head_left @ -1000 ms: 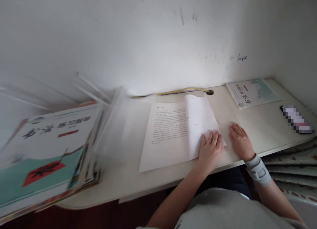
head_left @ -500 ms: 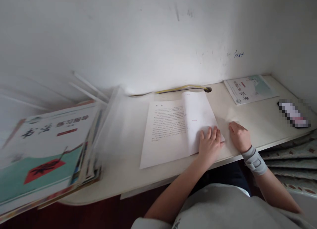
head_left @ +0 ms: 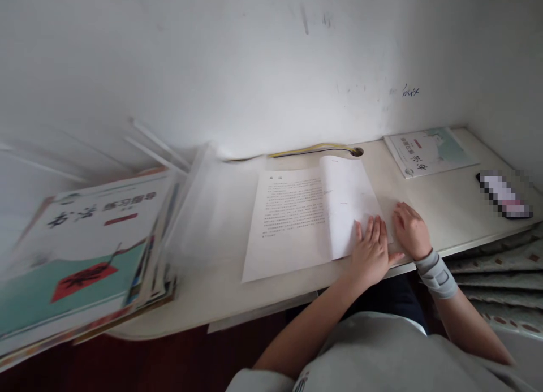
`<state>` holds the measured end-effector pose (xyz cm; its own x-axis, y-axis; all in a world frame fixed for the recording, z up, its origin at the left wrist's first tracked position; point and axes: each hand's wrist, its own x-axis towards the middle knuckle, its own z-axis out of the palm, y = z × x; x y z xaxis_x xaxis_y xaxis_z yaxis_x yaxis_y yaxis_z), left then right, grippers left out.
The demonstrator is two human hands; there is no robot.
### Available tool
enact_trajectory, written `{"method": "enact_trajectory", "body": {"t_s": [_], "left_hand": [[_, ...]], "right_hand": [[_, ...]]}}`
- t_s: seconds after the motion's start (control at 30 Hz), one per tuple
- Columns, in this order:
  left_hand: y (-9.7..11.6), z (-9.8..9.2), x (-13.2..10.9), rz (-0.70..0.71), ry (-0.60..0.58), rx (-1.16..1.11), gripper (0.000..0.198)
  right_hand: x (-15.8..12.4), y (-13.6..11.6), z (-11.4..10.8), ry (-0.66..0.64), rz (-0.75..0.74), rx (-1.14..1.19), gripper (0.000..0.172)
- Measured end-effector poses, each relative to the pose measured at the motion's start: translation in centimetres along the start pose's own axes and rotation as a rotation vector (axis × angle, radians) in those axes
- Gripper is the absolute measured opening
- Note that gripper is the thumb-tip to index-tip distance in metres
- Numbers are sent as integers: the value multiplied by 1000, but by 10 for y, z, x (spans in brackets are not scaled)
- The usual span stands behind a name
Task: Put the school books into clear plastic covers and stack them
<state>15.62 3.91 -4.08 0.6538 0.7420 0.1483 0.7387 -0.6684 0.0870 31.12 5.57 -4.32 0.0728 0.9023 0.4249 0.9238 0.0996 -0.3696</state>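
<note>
A printed white booklet (head_left: 288, 250) lies open on the desk, dense text on its left page. Its plainer right-hand page (head_left: 345, 182) bulges slightly near the fold. My left hand (head_left: 370, 248) lies over the lower right of that page, fingers stretched upward and thumb out to the right. Just beyond the booklet's right edge, my right hand (head_left: 410, 231) rests on the desk with its fingers loosely curled together, and I see nothing held in it. A grey band (head_left: 436, 273) wraps the right wrist.
A blurred stack of books (head_left: 106, 211) stands at the left beside a clear plastic stand (head_left: 190, 194). At the back right lies another booklet (head_left: 430, 151), with a pixelated phone (head_left: 504, 195) nearer the edge. A yellow cable (head_left: 314, 149) runs along the wall into a desk hole.
The open booklet and my left hand have shifted slightly right. My left thumb now sticks out more. My right hand has loosened from a tighter fist. The view has moved a little.
</note>
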Motion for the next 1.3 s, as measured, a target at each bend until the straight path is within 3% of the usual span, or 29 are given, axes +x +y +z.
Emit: {"method": "enact_trajectory", "body": {"t_s": [0.33, 0.5, 0.67, 0.77, 0.93, 1.07, 1.3], "left_hand": [[0, -3, 5, 39, -22, -188, 86], [-4, -18, 8, 0, -64, -376, 86], [-37, -49, 27, 82, -153, -235, 69], [-63, -59, 49, 7, -171, -42, 68], [-84, -41, 65, -45, -319, 12, 75], [-81, -28, 52, -14, -289, 0, 78], [-80, -31, 47, 20, -278, -9, 78]], "right_hand": [[-14, 5, 5, -94, -67, -10, 40], [-14, 4, 2, -215, -111, -110, 43], [-14, 7, 3, -294, -111, -125, 46], [-14, 9, 4, -308, -125, -131, 45], [-15, 7, 2, -286, -143, -133, 41], [-15, 6, 0, -228, -127, -85, 49], [-15, 5, 4, -221, -117, -103, 52]]}}
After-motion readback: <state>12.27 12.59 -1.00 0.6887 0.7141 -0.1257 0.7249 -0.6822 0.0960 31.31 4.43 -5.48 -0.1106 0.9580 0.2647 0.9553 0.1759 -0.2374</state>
